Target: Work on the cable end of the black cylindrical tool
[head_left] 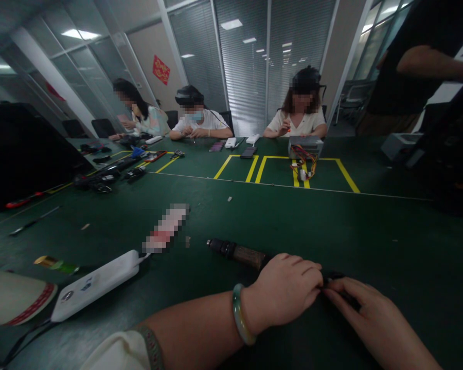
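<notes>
My left hand (283, 290) rests on the green table (332, 226) with its fingers curled over a dark tool (237, 252) that has a black tip and a brown handle. A green bangle circles that wrist. My right hand (370, 313) lies just to the right, fingertips pinched on a dark part at the tool's other end, touching the left hand's fingers. What the fingers grip there is mostly hidden.
A white power bank (96, 282) with a cable lies at the left, beside a small gold-and-green cylinder (56, 264). Three people sit across the table with tools and a box with coloured wires (304, 151). A person stands at the right. Yellow tape marks the far table.
</notes>
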`<state>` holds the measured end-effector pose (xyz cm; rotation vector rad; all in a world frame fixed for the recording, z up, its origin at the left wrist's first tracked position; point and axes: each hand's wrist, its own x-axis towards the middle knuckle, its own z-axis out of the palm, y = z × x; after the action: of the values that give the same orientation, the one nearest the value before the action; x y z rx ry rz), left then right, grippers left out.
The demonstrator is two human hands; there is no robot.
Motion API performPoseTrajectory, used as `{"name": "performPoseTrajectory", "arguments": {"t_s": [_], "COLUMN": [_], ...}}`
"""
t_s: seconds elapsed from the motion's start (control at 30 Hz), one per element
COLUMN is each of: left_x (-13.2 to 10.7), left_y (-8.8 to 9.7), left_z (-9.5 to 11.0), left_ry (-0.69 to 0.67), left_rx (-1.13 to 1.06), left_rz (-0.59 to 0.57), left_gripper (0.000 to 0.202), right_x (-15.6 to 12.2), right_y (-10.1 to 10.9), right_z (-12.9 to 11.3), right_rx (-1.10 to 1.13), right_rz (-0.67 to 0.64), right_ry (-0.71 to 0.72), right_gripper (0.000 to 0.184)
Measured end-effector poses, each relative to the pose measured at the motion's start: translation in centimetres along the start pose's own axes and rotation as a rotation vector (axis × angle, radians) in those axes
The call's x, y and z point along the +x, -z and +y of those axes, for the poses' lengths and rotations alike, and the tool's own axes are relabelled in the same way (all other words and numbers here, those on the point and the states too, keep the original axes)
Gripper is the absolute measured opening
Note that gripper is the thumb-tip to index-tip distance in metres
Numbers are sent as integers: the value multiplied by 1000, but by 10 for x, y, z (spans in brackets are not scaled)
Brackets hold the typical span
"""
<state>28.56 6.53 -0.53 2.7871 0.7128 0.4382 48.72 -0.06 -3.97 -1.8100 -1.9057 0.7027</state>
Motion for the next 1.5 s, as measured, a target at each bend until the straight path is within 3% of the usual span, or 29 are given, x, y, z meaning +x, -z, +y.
{"name": "performPoseTrajectory", "arguments": {"t_s": [1.03, 1.5], "left_x": [1, 1], "left_y": [-3, -2], "left_z": [2, 3], "left_ry": [75, 122], "left_rx": [-22, -71], "left_rz": [-19, 5], "left_gripper": [12, 12], "right_x": [0, -11], "right_y": [2, -5], "right_z": [-5, 14], "right_rx": [-14, -101], "right_rz": [9, 58], "right_ry": [17, 52], "right_gripper": [26, 30]}}
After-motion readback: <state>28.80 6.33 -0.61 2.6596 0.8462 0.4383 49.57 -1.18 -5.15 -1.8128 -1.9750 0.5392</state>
